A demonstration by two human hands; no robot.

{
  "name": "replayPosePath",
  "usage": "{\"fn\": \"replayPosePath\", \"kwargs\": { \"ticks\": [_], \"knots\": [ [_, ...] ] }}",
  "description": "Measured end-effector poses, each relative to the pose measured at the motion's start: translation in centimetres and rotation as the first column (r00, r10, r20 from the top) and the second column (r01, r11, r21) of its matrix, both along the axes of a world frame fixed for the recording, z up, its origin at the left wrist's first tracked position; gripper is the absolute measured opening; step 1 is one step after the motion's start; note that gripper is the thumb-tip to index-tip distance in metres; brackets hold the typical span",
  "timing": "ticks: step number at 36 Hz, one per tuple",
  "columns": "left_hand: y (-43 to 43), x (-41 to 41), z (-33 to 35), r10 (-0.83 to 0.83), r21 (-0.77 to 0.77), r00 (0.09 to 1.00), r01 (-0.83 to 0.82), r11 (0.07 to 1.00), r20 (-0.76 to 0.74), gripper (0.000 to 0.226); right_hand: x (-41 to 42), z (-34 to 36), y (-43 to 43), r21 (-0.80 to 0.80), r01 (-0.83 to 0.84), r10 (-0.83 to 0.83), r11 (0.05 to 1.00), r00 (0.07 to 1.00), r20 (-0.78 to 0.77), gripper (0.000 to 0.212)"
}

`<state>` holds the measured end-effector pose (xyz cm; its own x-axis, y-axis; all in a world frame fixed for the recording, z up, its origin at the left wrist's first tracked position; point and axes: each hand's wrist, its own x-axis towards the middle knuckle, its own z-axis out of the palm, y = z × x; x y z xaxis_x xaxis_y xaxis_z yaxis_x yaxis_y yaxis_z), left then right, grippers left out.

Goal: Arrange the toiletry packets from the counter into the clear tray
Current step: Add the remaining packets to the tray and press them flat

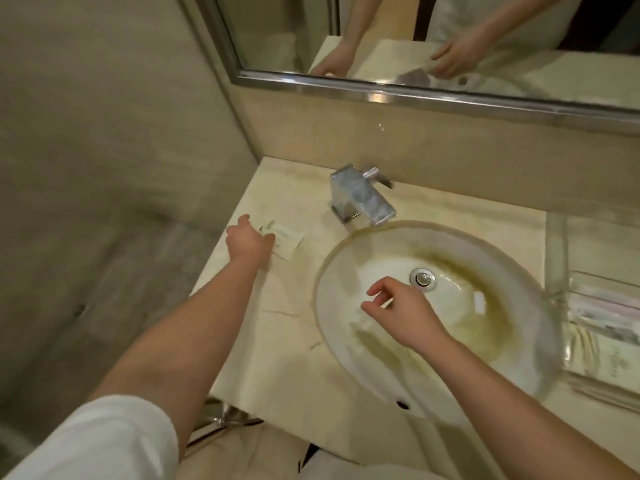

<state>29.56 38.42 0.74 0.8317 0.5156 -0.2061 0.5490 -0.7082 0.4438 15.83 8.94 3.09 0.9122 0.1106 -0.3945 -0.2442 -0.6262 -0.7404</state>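
Observation:
A white toiletry packet (287,239) with green print lies flat on the beige counter (277,341), left of the faucet. My left hand (247,242) rests on the packet's left end, fingers bent down over it; whether it grips the packet is hidden. My right hand (401,311) hovers over the sink basin (485,341), fingers loosely curled and apart, holding nothing. The clear tray (602,341) stands at the counter's right edge with several packets stacked inside, blurred.
A chrome faucet (360,197) stands behind the stained basin, whose drain (422,278) is just beyond my right hand. A framed mirror (415,91) runs along the back wall. The counter ends at the left, just beyond my left hand.

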Motion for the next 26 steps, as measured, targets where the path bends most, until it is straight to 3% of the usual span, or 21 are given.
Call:
{"fn": "replayPosePath", "kwargs": {
  "ticks": [2,3,9,10,13,16,19,22,26],
  "knots": [
    [1.5,7.6,-3.5,-0.158,-0.043,0.976,0.154,0.987,-0.148,0.074,3.8,-1.8,3.8,-0.066,0.132,-0.136,0.989,0.989,-0.055,0.014],
    [1.4,7.5,-3.3,-0.209,-0.06,0.963,0.202,0.978,-0.17,0.069,3.6,-1.3,4.0,-0.06,0.137,-0.14,0.989,0.989,-0.054,0.013],
    [1.7,5.2,-0.6,-0.216,-0.354,0.976,0.201,0.913,-0.003,0.011,3.0,-1.2,4.3,-0.035,0.117,-0.119,0.993,0.99,-0.074,0.005],
    [1.2,3.8,0.2,-0.217,-0.426,0.975,0.219,0.878,0.053,0.012,3.0,-1.2,4.3,0.001,0.146,-0.145,0.989,0.986,-0.081,0.007],
    [-1.1,-0.5,2.5,-0.345,-0.511,0.91,0.414,0.753,0.23,0.044,3.1,0.0,4.2,0.191,0.316,-0.273,0.929,0.936,-0.221,0.024],
    [-5.6,-4.4,3.8,-0.516,-0.536,0.791,0.607,0.587,0.329,0.044,2.2,1.2,2.3,0.393,0.472,-0.277,0.789,0.845,-0.458,0.035],
    [-10.5,-7.6,4.5,-0.584,-0.575,0.723,0.672,0.467,0.37,0.048,0.4,1.6,-0.6,0.519,0.497,-0.236,0.696,0.841,-0.487,0.029],
    [-15.3,-9.7,4.6,-0.593,-0.59,0.692,0.698,0.406,0.411,0.05,-1.8,2.2,-4.3,0.516,0.528,-0.311,0.674,0.837,-0.45,0.024],
    [-21.3,-11.8,4.1,-0.478,-0.706,0.8,0.57,0.42,0.362,0.044,-5.0,2.5,-11.3,0.396,0.609,-0.491,0.687,0.791,-0.366,0.025]
  ]
}}
